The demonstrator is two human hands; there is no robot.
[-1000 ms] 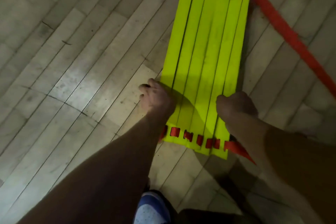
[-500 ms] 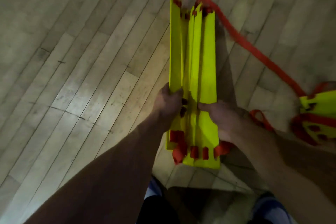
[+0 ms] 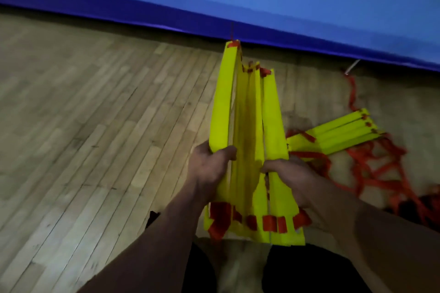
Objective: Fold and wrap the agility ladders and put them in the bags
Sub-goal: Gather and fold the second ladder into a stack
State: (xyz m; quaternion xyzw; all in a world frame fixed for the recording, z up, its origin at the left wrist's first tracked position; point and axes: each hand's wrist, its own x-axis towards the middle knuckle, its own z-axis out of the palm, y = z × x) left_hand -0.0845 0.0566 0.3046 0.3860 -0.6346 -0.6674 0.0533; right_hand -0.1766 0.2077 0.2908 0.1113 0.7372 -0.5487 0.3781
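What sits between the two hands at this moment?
In the head view, the gathered yellow rungs of the agility ladder fill the gap: the left hand grips the outer left rung, and the right hand holds the right side.

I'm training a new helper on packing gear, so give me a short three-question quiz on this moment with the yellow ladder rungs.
1. True or false: both hands hold the gathered rung bundle off the wooden floor.
2. Where does the second rung stack lie? A) on the floor to the right of the held bundle B) in a bag C) on the blue mat
3. What colour are the straps tangled on the floor?

Key: 1 true: left hand and right hand each have a grip on it. 2 A. 3 red.
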